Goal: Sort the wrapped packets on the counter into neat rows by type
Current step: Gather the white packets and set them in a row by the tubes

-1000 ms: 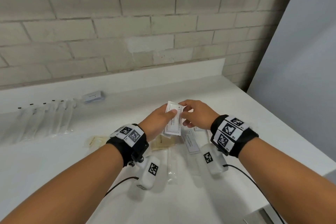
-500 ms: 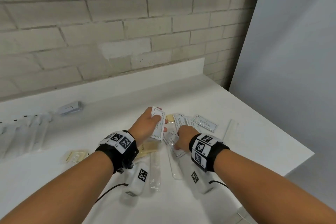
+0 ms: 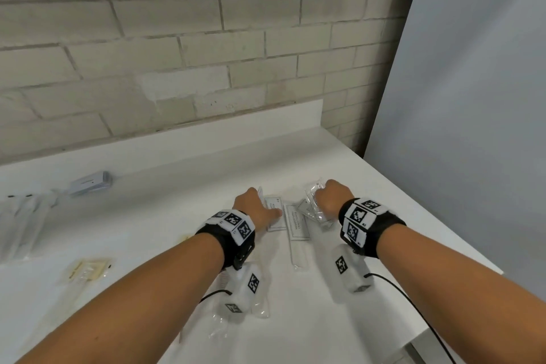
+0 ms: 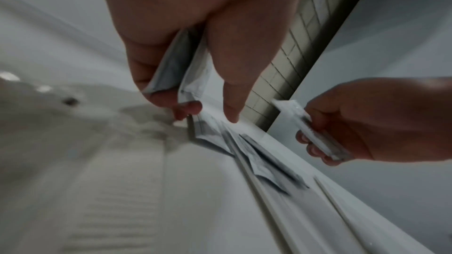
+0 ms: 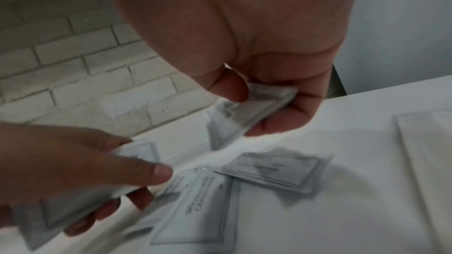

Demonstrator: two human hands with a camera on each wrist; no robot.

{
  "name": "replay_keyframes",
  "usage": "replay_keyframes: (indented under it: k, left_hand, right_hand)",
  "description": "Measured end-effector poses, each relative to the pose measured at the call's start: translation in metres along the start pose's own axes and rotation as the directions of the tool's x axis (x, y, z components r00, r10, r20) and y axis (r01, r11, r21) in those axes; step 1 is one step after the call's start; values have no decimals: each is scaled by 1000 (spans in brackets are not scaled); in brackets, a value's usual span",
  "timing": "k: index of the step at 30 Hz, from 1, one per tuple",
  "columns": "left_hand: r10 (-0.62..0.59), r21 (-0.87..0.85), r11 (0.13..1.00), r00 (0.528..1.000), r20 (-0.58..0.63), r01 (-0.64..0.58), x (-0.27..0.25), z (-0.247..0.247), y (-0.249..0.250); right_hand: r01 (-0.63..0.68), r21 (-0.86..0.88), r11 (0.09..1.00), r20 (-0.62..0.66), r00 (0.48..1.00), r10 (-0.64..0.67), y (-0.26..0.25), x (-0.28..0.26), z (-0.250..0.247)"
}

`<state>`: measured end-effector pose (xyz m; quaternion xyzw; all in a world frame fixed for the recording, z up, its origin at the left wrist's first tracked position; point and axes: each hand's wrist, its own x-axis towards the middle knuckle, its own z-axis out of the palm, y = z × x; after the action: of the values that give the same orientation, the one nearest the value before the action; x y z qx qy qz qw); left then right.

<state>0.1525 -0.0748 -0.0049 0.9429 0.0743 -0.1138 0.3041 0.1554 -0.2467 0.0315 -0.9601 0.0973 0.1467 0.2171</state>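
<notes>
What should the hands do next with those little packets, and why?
Probably lay the clear packet that the right hand grips beside the printed packets on the counter, since both hands are full: the left hand pinches white packets.

Lighting even, diffuse, moderately bright; the counter [image 3: 165, 216] is near overexposed with soft shadows. Head view bends toward its edges. Both wrist views are motion-blurred, dimmer, strongly distorted.
</notes>
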Motion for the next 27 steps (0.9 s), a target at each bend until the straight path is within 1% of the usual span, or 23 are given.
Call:
replay_keyframes:
  k: [1,3,5,10,12,14,18,21,25,27]
  left_hand:
    - [-10,12,1000,1000,-11,10,0,5,6]
    - [-18,13,1000,999,-34,19,2,13,15]
    - [-23,5,1000,999,-40,24,5,19,21]
    - [-88,16,996,996,-23,88,11,26,30]
    - [-117,-11,993,993,-21,116,13,26,34]
    - [-155,-41,987,987,-29,154,14,25,37]
    - [-224,-122,969,973,-63,215,16,21,39]
    - [-256,-177,955,962,-96,236,17,15,36]
    - [-255,-274,937,960,-120,215,15,3,20]
    - [-236,-336,925,961,-142,177,14,-5,10]
  right_hand:
    - [3,-38,999,17,1000,-3,1,3,1]
    - [-9,-54,999,45,999,12,3,11,8]
    - [-9,-26,1000,56,998,11,7,16,14]
    - [-85,-168,982,-46,996,78,17,26,35]
    - [-59,-199,978,-50,998,50,17,30,35]
    - [-30,-216,976,-20,999,26,14,33,30]
    - [9,-174,985,79,997,5,11,38,23]
    - [60,-158,986,109,993,-43,9,35,18]
    - [130,-168,977,144,984,-107,1,33,11]
    - [168,-122,978,155,977,-148,-7,33,8]
